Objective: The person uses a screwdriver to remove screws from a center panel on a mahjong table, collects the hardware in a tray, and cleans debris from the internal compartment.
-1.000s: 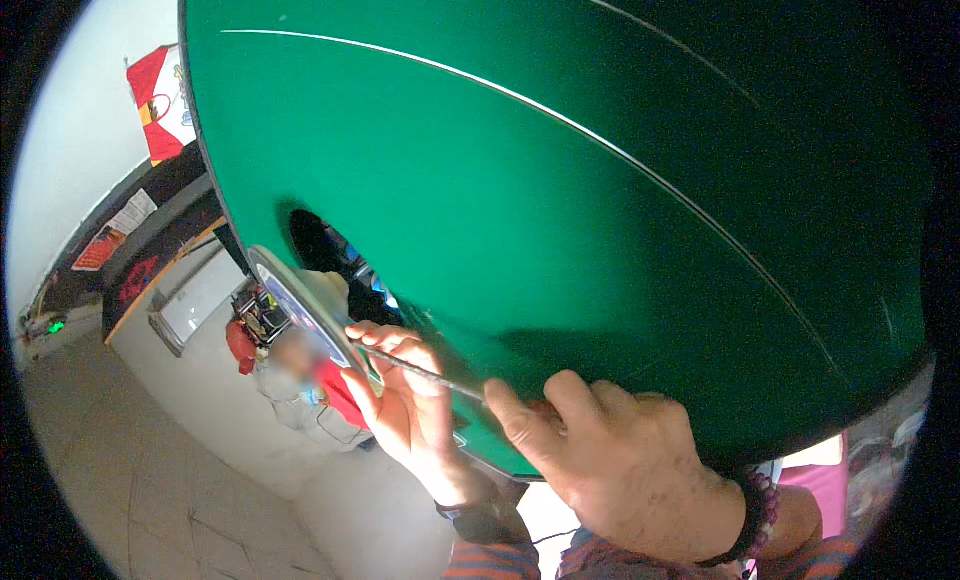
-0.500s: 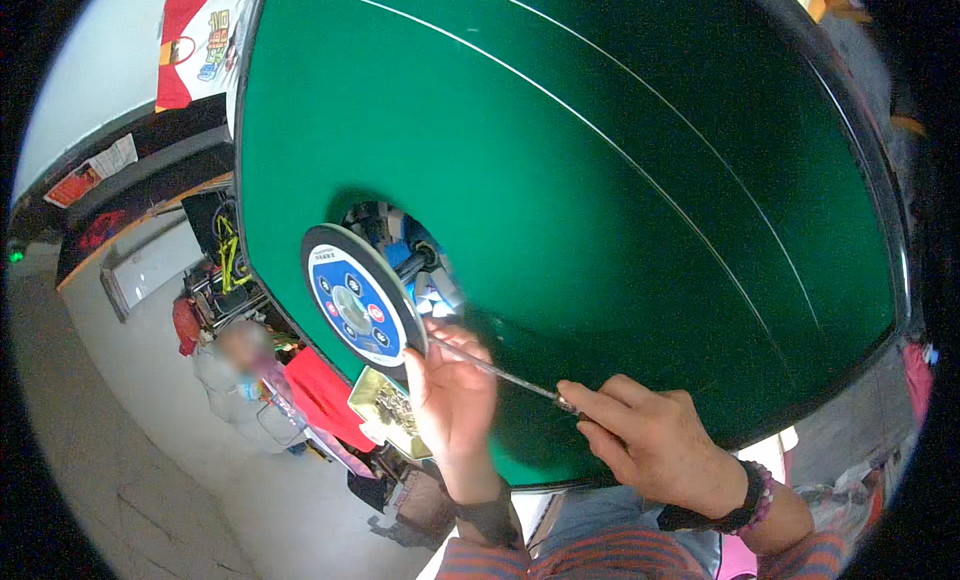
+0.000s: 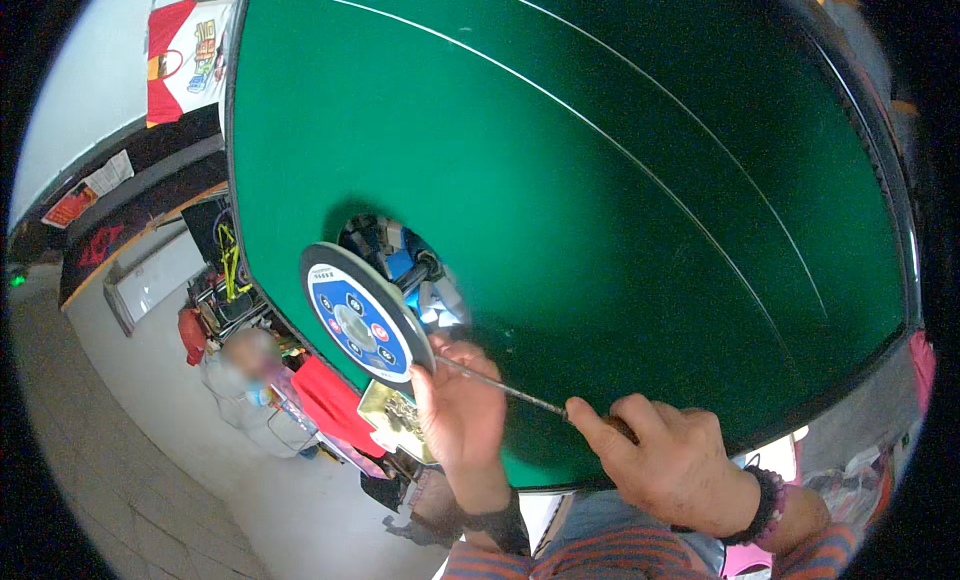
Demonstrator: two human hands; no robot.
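Striped top, dark bands and purple beads

Both the left hand [image 3: 465, 420] and the right hand [image 3: 665, 460] are bare. A wide black band [image 3: 502, 530] circles the left wrist; whether it is a watch cannot be told. The right wrist carries a dark wristband [image 3: 750, 520] and, just behind it toward the forearm, a purple beaded bracelet [image 3: 777, 505] of small round beads. The knitted-looking top [image 3: 620, 552] is striped in grey and rusty orange, sleeves included. Faded blue cloth [image 3: 600, 515] shows between it and the near edge of the tabletop [image 3: 400, 130].
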